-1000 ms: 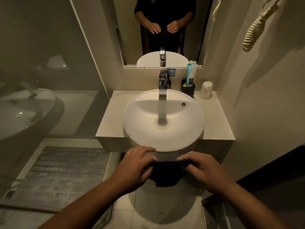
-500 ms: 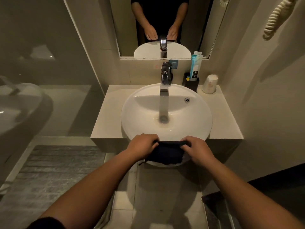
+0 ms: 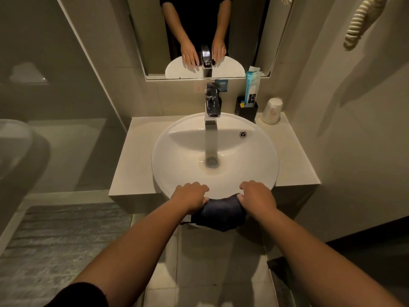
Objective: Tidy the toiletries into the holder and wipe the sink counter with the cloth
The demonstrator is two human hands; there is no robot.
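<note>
Dark cloth [image 3: 220,212] hangs bunched between the two hands at the near rim of the white basin [image 3: 261,151]. The left hand [image 3: 190,197] grips its left end and the right hand [image 3: 256,197] its right end, each clenched on the fabric with the thumb tucked under and the fingers curled over the top. Both knuckles press against the basin's front edge, so the cloth droops below the rim, not on the surface [image 3: 132,165] yet. Both forearms reach straight forward, roughly parallel, wrists level and palms down.

To my eye the step is getting the cloth ready to wipe. It would go best if the person folded it into a flat pad, took it in one hand, and swept the surface beyond and to either side of the hands in long strokes, working out from the basin toward the edges so nothing is pushed back over a cleaned patch.

Farther off, past the right hand and beside the tap [image 3: 212,103], a black holder [image 3: 246,109] already has a blue-and-white packet [image 3: 251,89] standing in it. An upturned cup [image 3: 271,110] sits just beside it; wiping there means lifting the cup, not nudging it. Above, the mirror [image 3: 254,29] shows the same pair of hands.
</note>
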